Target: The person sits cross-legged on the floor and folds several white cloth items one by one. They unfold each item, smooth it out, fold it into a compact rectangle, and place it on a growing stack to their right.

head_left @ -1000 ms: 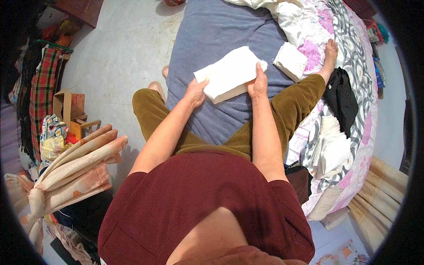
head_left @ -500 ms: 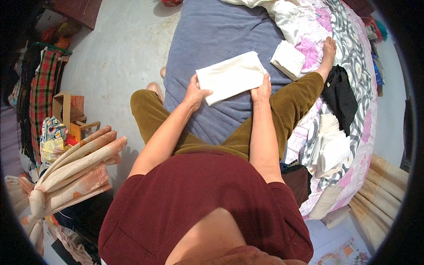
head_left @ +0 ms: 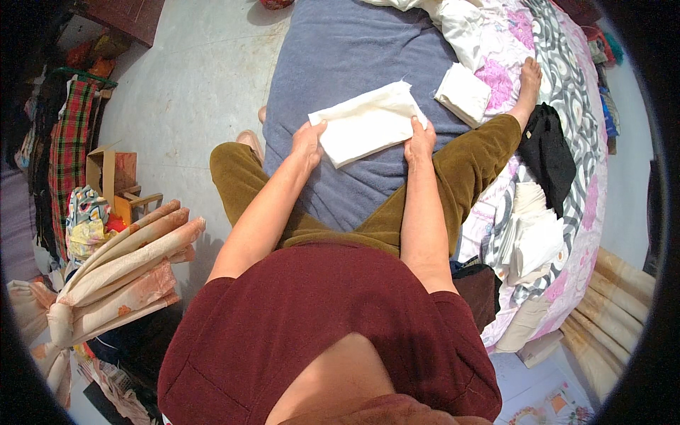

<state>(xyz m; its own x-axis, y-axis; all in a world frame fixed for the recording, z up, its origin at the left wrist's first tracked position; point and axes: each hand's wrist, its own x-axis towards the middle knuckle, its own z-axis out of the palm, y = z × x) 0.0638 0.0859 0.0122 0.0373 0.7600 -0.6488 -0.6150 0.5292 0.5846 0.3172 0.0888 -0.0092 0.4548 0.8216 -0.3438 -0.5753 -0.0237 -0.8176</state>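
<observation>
The left hand point(head_left: 307, 142) and right hand point(head_left: 419, 142) grip opposite ends of a folded white cloth point(head_left: 368, 127) over the blue-grey blanket point(head_left: 347, 53), seemingly so its layers lie flat

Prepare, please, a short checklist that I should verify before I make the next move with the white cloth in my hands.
1. Left hand grips the white cloth at its left end: ok.
2. Right hand grips the right end, thumb on top: ok.
3. Cloth free of loose threads: not ok; a wisp sticks out at the far right corner.
4. Folded white stack stands apart from the cloth: ok, it lies to the right, beyond the right hand.
5. Underside of the cloth is smooth: cannot tell, hidden.
</observation>
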